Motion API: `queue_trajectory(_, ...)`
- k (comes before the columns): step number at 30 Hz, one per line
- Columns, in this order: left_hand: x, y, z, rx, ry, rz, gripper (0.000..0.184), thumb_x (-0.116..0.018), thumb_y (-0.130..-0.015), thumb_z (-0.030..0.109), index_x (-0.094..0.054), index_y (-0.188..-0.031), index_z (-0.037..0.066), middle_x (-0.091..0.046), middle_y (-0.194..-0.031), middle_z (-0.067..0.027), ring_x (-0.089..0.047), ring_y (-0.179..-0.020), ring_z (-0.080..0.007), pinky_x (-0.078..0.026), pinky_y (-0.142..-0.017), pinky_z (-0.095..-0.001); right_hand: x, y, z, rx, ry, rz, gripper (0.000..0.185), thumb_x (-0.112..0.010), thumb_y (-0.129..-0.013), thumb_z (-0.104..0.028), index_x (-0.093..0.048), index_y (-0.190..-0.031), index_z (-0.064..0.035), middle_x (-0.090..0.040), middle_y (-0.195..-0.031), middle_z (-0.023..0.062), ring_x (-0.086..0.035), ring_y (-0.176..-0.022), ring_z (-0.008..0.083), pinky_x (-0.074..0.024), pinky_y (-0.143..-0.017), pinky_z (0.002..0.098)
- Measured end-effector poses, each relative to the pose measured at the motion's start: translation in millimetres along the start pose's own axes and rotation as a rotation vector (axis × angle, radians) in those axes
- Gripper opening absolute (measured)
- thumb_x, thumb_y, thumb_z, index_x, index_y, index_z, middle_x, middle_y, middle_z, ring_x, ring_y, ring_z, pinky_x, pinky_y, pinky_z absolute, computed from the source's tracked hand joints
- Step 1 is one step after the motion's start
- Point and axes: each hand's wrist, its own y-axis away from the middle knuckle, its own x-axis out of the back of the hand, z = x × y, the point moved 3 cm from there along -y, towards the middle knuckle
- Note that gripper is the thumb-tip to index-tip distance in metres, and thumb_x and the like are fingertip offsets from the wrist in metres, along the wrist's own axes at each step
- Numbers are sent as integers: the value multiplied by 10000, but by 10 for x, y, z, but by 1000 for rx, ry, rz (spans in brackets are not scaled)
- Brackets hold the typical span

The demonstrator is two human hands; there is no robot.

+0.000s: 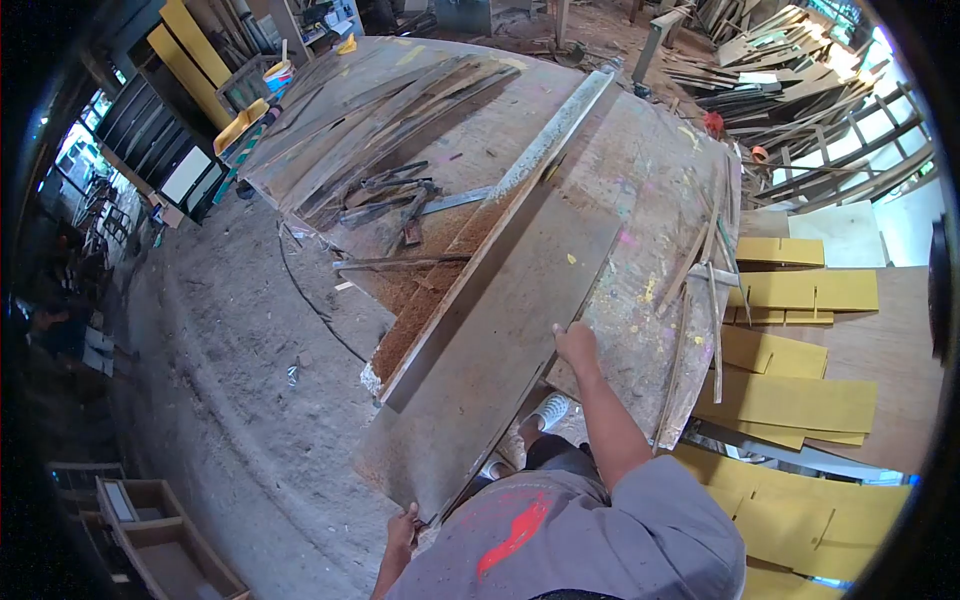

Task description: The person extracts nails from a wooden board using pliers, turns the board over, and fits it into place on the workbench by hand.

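A long, flat, dusty wooden board [490,340] lies slantwise over the worktable, its near end jutting past the edge toward my body. My left hand [402,527] is closed on the near end at its corner. Farther up, my right hand [576,346] grips the right-hand edge, its fingers partly hidden by the board. Along the board's left side runs a long straight beam [545,135] standing on edge, with whitish stains at its far end. Brown sawdust [425,290] is heaped on the beam's other side.
The paint-spotted worktable [660,180] bears wood strips [400,95] and a pile of dark offcuts [395,195] at the left. Thin sticks [712,260] lie by its right edge. Yellow panels [800,400] are spread at the right. A wooden drawer frame [165,540] stands lower left.
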Motion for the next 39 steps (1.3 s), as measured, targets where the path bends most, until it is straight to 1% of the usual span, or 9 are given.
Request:
queue_trajectory(5,-358,-113,160,0,60,-27,452,-749,-975,442,-698,-969,-8,-698,-823,-75,-682,-675,-195,-551,-595,-357,138,-263,1,4,14,66,552,-676,-955,-495,-738,-995,52,-727,-1011,307,-711,-997,469,-558,-885,532)
queue_trajectory(11,-940,186,803,40,-319,36,475,-735,-973,493,-670,-870,33,-675,-789,-75,-590,-568,-181,-452,-501,-345,298,-747,71,-4,18,147,540,-696,-946,-488,-737,-993,49,-730,-1004,299,-714,-994,463,-562,-878,530)
queue_trajectory(14,-1114,-14,802,79,-304,25,479,-749,-961,496,-643,-836,46,-660,-787,-85,-575,-555,-187,-480,-500,-350,335,-993,106,-23,15,192,529,-708,-940,-480,-737,-993,46,-733,-1005,296,-715,-994,463,-564,-875,531)
queue_trajectory(17,-1229,-589,420,-55,86,-53,454,-753,-967,458,-648,-863,29,-655,-793,-93,-603,-586,-204,-529,-531,-360,395,-1122,77,-53,13,228,510,-722,-934,-469,-725,-1024,34,-737,-1019,286,-715,-1004,458,-565,-876,531)
queue_trajectory(22,-1764,-171,944,-48,174,-64,393,-735,-995,369,-643,-958,-11,-652,-828,-115,-648,-653,-236,-563,-571,-354,356,-1192,10,-147,-41,292,532,-748,-919,-433,-636,-1192,10,-716,-1152,267,-673,-1150,443,-528,-973,532)
queue_trajectory(27,-1928,-695,778,-58,244,-162,401,-748,-990,321,-626,-1058,-56,-661,-872,-136,-665,-666,-263,-568,-564,-373,242,-748,-148,-66,-45,390,736,-769,-891,-420,-513,-1448,-12,-507,-1472,293,-429,-1416,473,-381,-1149,561)
queue_trajectory(30,-2137,-253,1103,-61,250,-106,407,-747,-991,320,-626,-1059,-62,-671,-883,-147,-679,-682,-270,-566,-557,-384,162,-336,-270,48,-40,312,867,-762,-883,-452,-422,-1553,-19,-365,-1588,314,-306,-1504,473,-299,-1213,571)
queue_trajectory(31,-2114,-317,1133,-82,61,-127,404,-731,-1002,328,-629,-1077,-56,-691,-927,-162,-702,-714,-281,-583,-571,-386,102,-192,-288,85,-21,273,911,-757,-882,-468,-388,-1583,-18,-320,-1618,321,-272,-1529,468,-275,-1230,572)
queue_trajectory(39,-2521,-596,1255,-152,105,-179,410,-703,-1018,354,-677,-1074,-51,-713,-1001,-171,-716,-792,-276,-601,-610,-384,-278,1480,-320,358,-3,86,1139,-777,-753,-688,-343,-1630,-104,-110,-1639,444,-36,-1561,567,3,-1248,668)
